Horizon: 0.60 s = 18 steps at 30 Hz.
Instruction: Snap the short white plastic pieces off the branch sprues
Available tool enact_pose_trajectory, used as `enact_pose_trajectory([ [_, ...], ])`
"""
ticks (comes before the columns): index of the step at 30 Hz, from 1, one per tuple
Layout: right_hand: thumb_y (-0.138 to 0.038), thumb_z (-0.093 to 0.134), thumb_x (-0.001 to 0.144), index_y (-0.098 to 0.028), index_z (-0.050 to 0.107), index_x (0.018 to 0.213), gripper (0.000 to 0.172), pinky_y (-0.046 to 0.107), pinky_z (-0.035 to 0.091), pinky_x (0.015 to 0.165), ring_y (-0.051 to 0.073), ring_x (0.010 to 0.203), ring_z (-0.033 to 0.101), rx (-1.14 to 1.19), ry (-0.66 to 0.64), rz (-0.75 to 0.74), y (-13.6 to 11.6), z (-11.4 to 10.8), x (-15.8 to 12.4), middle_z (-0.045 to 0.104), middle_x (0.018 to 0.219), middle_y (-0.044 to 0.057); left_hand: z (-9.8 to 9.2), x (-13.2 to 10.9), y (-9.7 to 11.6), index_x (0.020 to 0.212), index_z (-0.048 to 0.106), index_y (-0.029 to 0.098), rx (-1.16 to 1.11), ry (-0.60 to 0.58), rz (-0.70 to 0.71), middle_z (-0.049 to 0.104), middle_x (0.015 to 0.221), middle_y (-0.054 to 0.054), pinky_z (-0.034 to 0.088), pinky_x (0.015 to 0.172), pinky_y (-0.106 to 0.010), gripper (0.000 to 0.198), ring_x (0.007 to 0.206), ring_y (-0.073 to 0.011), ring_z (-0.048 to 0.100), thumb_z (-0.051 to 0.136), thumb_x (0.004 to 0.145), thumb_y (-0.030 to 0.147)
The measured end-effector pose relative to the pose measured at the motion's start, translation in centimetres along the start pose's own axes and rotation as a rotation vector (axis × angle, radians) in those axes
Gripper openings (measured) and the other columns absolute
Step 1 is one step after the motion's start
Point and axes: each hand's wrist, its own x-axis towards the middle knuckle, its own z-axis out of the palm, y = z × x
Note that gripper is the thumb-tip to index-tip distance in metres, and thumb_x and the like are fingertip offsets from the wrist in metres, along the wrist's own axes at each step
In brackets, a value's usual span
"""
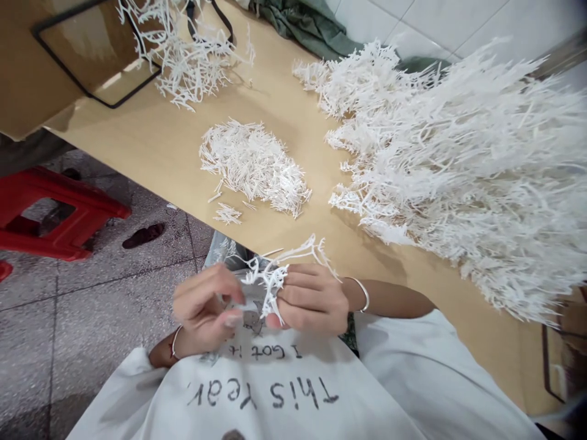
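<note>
My right hand (314, 299) is closed, its fingers wrapped round a branched white plastic sprue (274, 278). Thin twigs of the sprue stick out above the knuckles and toward the left. Just left of it, my left hand (206, 305) is half curled, with a small gap between thumb and forefinger. Nothing shows between those fingertips. Both hands are over my lap, in front of the table's near edge. Beyond them on the table (316, 229) lies a heap of short white plastic sticks (257, 162), with a small cluster of loose sticks (228, 213) nearer to me.
A large pile of white branched sprues (458, 159) covers the table's right side. More tangled sprues (192, 67) lie at the far left, beside a black wire frame (96, 101). Dark green cloth (307, 24) lies along the back. A red stool (59, 211) stands on the floor.
</note>
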Motion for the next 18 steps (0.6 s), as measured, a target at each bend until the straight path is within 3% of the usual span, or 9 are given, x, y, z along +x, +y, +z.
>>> enact_pose_trajectory([
  [1,-0.022,0.062,0.083,-0.016,0.054,0.059,0.027,0.022,0.037,0.044,0.007,0.045,0.043,-0.001,0.045,-0.028,0.0,0.1,0.2,0.046,0.048,-0.004,-0.2,-0.2,0.3,0.058,0.061,0.017,0.02,-0.104,-0.022,0.051,0.051,0.0,0.031,0.046,-0.026,0.036,0.046,-0.01,0.042,0.066,0.072,0.051],
  [3,-0.023,0.064,0.082,-0.015,0.056,0.061,0.024,0.022,0.04,0.048,0.007,0.048,0.046,-0.021,-0.001,-0.004,-0.2,0.4,0.4,0.049,0.051,-0.004,-0.5,-0.5,0.7,0.066,0.061,0.017,0.046,-0.242,-0.065,0.051,0.055,0.0,0.032,0.048,-0.025,0.025,0.049,-0.0103,0.043,0.065,0.077,0.039],
  [7,-0.026,0.064,0.083,-0.017,0.055,0.065,0.021,0.021,0.042,0.056,0.008,0.055,0.049,-0.066,-0.123,0.077,-0.4,0.7,0.5,0.054,0.059,-0.003,-0.9,-0.4,0.5,0.067,0.058,0.017,0.021,-0.292,-0.379,0.049,0.06,0.001,0.035,0.052,-0.023,0.02,0.055,-0.0109,0.043,0.059,0.083,0.028],
  [9,-0.026,0.061,0.085,-0.017,0.056,0.069,0.019,0.022,0.04,0.056,0.008,0.057,0.048,-0.063,-0.177,0.081,-0.4,0.8,0.4,0.055,0.062,-0.003,-1.1,-0.3,0.1,0.067,0.058,0.016,-0.036,-0.325,-0.472,0.049,0.061,0.001,0.034,0.051,-0.022,0.021,0.056,-0.0104,0.041,0.059,0.084,0.029],
  [11,-0.034,0.056,0.088,-0.017,0.052,0.066,0.028,0.024,0.037,0.053,0.009,0.054,0.045,0.009,-0.185,0.13,-0.2,0.9,0.3,0.051,0.058,-0.003,-1.4,-0.1,-0.3,0.064,0.057,0.016,-0.075,-0.348,-0.528,0.047,0.059,0.002,0.033,0.051,-0.022,0.023,0.055,-0.0098,0.04,0.06,0.083,0.03],
  [14,-0.046,0.047,0.091,-0.019,0.04,0.061,0.041,0.023,0.032,0.048,0.008,0.048,0.035,0.208,-0.063,0.385,0.1,0.8,0.2,0.038,0.051,-0.005,-1.4,0.0,-0.9,0.062,0.057,0.016,-0.1,-0.341,-0.592,0.045,0.056,0.002,0.03,0.049,-0.022,0.026,0.053,-0.009,0.036,0.061,0.082,0.033],
  [16,-0.046,0.049,0.09,-0.018,0.044,0.068,0.036,0.021,0.033,0.048,0.008,0.051,0.037,0.285,-0.004,0.579,0.4,0.8,0.2,0.042,0.058,-0.004,-1.2,0.0,-1.3,0.063,0.059,0.016,-0.117,-0.302,-0.616,0.043,0.055,0.003,0.029,0.048,-0.022,0.028,0.052,-0.0089,0.034,0.061,0.082,0.037],
  [18,-0.042,0.055,0.087,-0.015,0.051,0.082,0.028,0.021,0.037,0.052,0.008,0.059,0.044,0.308,-0.043,0.684,0.6,0.7,0.3,0.052,0.071,0.001,-0.7,0.0,-1.5,0.065,0.061,0.017,-0.133,-0.242,-0.636,0.045,0.056,0.002,0.029,0.047,-0.022,0.028,0.051,-0.0089,0.035,0.061,0.081,0.04],
])
